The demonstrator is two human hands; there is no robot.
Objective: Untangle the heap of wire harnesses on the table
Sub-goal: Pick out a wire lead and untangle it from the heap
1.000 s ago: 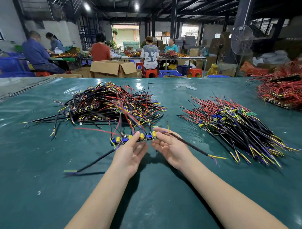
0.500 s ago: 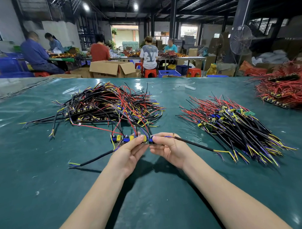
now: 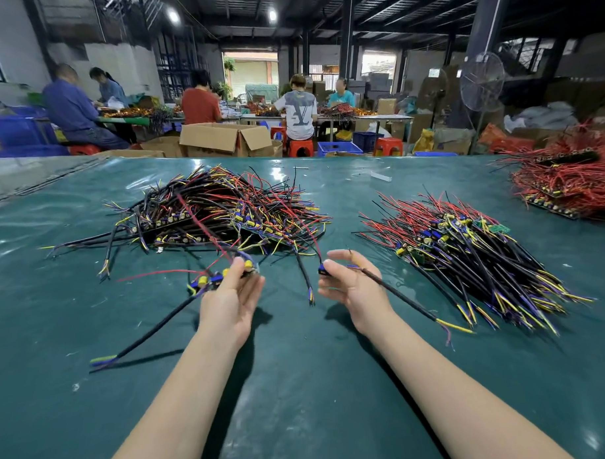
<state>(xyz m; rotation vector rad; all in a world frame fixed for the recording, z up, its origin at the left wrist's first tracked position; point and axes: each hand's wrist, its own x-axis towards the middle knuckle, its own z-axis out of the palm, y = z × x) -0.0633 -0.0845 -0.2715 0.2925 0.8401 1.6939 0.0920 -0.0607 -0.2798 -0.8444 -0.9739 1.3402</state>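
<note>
Head view: my left hand (image 3: 228, 300) pinches a harness cluster (image 3: 210, 279) and my right hand (image 3: 354, 286) pinches one harness (image 3: 399, 298). The heap (image 3: 211, 212) sits at 11 o'clock on the desk (image 3: 299, 384). I'd separate them slowly, so the red leads (image 3: 151, 274) don't snag.
</note>
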